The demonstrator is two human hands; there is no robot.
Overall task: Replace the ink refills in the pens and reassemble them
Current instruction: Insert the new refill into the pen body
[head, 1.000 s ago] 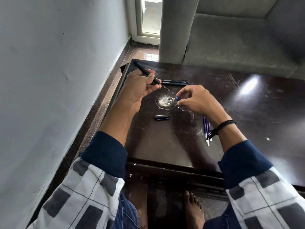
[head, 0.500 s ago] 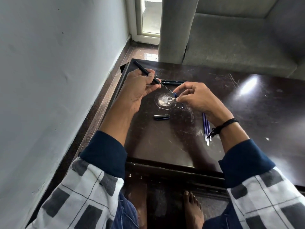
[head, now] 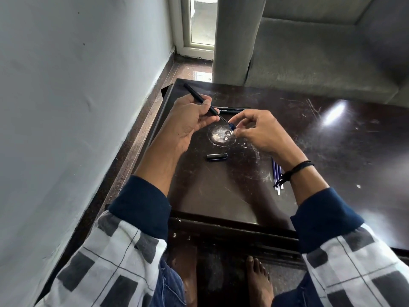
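Observation:
My left hand (head: 190,120) grips a black pen barrel (head: 199,99) that slants up to the far left, with a thin refill (head: 223,119) sticking out of its near end. My right hand (head: 259,131) pinches a small blue tip piece (head: 231,125) at the refill's point. A black pen cap (head: 217,157) lies on the dark table (head: 221,191) below my hands. Several blue refills (head: 277,173) lie partly under my right wrist. Two more black pens (head: 232,110) lie flat beyond my hands.
A grey wall runs close along the left side. A grey sofa (head: 309,52) stands behind the table's far edge. A round white scuffed patch (head: 221,135) marks the tabletop under my hands. My bare feet (head: 259,282) are below the table's near edge.
My right hand moved up and left, bringing the blue tip piece onto the refill's point. My left hand and the barrel stayed nearly still.

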